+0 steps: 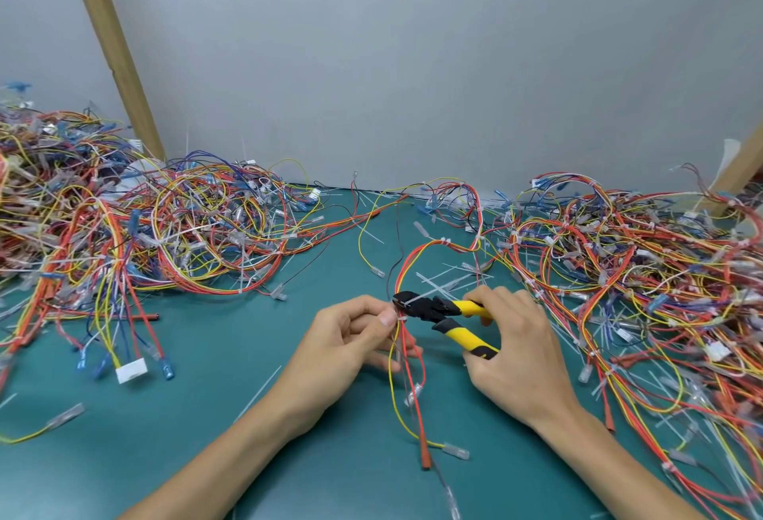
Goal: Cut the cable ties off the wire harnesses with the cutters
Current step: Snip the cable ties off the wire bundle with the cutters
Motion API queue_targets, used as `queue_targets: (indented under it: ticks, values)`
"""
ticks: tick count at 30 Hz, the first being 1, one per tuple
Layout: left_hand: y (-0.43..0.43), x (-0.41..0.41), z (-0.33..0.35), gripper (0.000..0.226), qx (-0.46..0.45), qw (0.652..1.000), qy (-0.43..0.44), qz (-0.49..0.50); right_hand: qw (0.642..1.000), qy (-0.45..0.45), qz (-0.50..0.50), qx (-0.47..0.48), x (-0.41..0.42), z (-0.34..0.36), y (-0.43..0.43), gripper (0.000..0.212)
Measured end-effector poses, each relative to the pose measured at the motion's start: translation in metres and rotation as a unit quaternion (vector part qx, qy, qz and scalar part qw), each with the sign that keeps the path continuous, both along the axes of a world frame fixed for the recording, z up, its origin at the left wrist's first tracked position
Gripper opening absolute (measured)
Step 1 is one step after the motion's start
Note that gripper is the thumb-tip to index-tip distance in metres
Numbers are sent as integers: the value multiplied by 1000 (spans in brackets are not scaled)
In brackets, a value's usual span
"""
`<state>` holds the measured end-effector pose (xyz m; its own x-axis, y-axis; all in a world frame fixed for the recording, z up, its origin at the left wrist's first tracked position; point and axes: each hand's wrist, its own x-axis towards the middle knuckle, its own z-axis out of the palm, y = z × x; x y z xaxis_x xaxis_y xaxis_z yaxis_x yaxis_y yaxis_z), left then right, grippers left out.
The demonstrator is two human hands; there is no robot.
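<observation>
Head view: grey wall [413, 65] at the back, teal bench mat [214, 416] across the whole foreground. Two light wooden posts leaned against the wall, left post [111, 45] and right post [739, 173].

Big tangled left heap [124, 239] of multicoloured harnesses covered the far-left of the mat; a similar right heap [640, 263] covered the right side, running down to the near edge. Both heaps still carried white ties.

Left hand [351, 338] sat centre-frame, thumb and fingers pinched on a red-and-yellow wire harness [408, 348] just below its tie point. That wire harness looped up from the pinch toward the right heap, and its loose ends with clear sleeved terminals trailed down the mat between the forearms.

Right hand [516, 338] was wrapped round the yellow-and-black handles of the cutters [437, 309], handles spread apart. The black head pointed left, touching the bundle right above the left thumb.

White plastic cable tie [402, 318] sat on the bundle at the thumb tip, its tail lying across the cutter head. Could not tell whether the blades were on the tie band.

Clear loose tie offcuts [446, 278] lay on the mat just behind the cutters. White block connector [131, 371] lay at the near edge of the left heap.
</observation>
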<state>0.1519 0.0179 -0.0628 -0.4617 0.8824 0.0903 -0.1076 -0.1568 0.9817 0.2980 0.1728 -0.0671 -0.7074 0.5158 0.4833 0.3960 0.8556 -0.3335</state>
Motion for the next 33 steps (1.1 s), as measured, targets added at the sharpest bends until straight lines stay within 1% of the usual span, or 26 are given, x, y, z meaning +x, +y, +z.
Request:
queue_targets:
  ticks: [3,9,12,14,21,28,33]
  values:
    - [-1,-1,0,25,0,1000,-8,-5,1000,2,10,-8,-1,1,-1,33]
    - [-2,-4,1,23,-6,1000,-5,-23,998,3,48,-32,-1,1,-2,45]
    - [-2,-5,0,23,-7,999,8,-30,998,-6,55,-33,-1,1,-1,48]
    - [-2,-5,0,23,-8,999,13,-30,998,-7,54,-39,-1,1,-1,44]
    - [-2,-5,0,19,-7,999,20,-26,998,-1,41,-42,0,2,-1,21]
    - [-2,-6,-1,27,-12,999,7,-35,998,-17,18,-50,1,-1,-1,15]
    - [-1,-4,0,25,-11,1000,7,-19,998,-34,16,-43,2,-2,-1,17]
